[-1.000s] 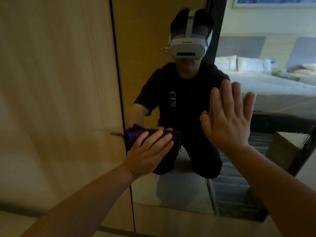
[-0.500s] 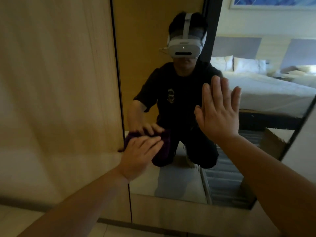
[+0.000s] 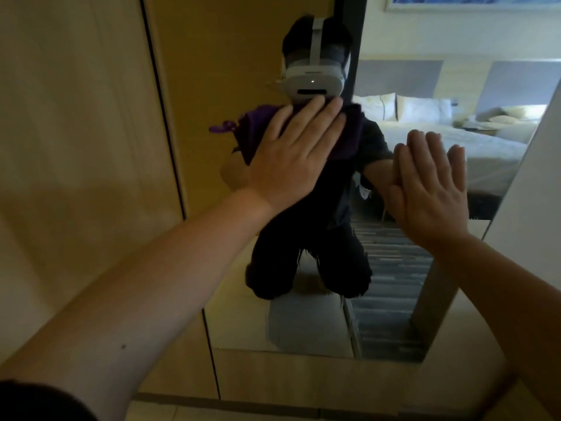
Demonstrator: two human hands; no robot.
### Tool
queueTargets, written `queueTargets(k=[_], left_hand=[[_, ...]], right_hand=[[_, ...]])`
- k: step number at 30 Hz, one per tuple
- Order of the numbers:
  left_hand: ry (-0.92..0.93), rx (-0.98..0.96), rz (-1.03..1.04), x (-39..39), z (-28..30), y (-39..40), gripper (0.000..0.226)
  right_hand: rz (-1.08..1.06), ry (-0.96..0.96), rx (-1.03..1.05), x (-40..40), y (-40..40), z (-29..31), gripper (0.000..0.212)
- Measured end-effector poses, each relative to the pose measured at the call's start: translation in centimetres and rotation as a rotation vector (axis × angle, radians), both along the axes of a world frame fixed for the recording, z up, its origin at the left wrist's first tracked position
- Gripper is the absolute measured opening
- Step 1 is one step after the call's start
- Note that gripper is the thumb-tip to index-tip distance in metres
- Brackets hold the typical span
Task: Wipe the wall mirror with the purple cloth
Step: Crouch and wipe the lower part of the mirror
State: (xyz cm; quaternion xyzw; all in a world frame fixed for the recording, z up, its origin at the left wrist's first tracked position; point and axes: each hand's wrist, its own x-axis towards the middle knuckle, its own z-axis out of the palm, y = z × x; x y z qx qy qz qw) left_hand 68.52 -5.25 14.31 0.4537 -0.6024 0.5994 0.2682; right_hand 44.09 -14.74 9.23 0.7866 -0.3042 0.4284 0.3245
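Note:
The wall mirror [image 3: 394, 284] fills the middle and right of the view, set in wooden panelling. My left hand [image 3: 291, 156] lies flat on the glass with its fingers spread, pressing the purple cloth [image 3: 252, 129] against the upper middle of the mirror. The cloth sticks out to the left and right of my fingers, with a frayed corner at the left. My right hand [image 3: 431, 183] rests flat on the glass to the right and lower, fingers together, holding nothing.
A wooden wall panel [image 3: 76, 162] stands left of the mirror, with a dark vertical seam [image 3: 161, 107]. The mirror's lower edge [image 3: 303, 355] meets a wooden base. A white wall [image 3: 534, 208] borders the right. A kneeling person and a bed are reflected.
My left hand has slid the cloth up and to the right on the glass, from the lower left edge to the upper middle. My right hand has stayed flat on the mirror.

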Motion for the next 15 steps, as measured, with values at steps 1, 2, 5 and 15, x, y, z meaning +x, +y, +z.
queueTargets(k=[1, 2, 5, 15], left_hand=[[-0.009, -0.004, -0.021, -0.1, -1.5, -0.2, 0.043], [-0.021, -0.005, -0.037, -0.1, -3.0, -0.2, 0.043], [-0.088, 0.045, -0.058, 0.0, -8.0, 0.4, 0.046], [-0.195, 0.63, 0.087, 0.8, -24.4, 3.7, 0.052]], right_hand=[[0.009, -0.015, -0.036, 0.1, -0.5, -0.2, 0.059], [0.016, -0.029, -0.064, 0.3, -0.9, -0.4, 0.06], [0.042, -0.069, -0.161, 0.7, -1.7, -0.6, 0.058], [0.05, -0.083, -0.156, 0.7, -1.6, -0.5, 0.057]])
